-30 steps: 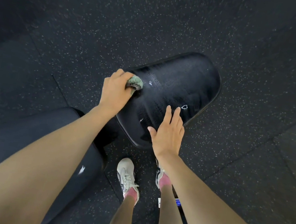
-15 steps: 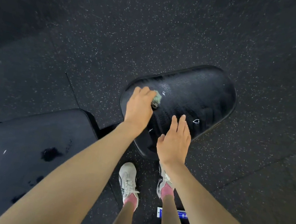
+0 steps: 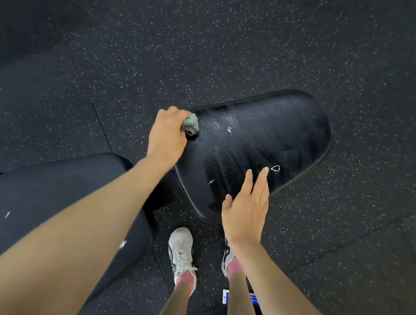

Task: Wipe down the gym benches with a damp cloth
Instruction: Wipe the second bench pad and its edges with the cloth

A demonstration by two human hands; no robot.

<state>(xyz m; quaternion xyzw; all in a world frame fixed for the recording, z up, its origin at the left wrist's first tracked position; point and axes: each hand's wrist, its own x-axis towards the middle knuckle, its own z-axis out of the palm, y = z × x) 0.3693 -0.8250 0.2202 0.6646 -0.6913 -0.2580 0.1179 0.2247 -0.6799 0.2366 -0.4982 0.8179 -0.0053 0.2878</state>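
Over the bench pad (image 3: 257, 143), left hand (image 3: 168, 135) is gripping the cloth (image 3: 191, 125), wiping its left edge; right hand (image 3: 246, 211) is hovering spread; rightward sweep probably next.

Green cloth (image 3: 191, 125) bunched — on streaky-wet black bench pad (image 3: 262, 149)

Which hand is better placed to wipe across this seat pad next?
Left. The left hand grips the cloth at the pad's left edge, so it could likely sweep straight across. The right hand is open over the near edge and holds nothing.
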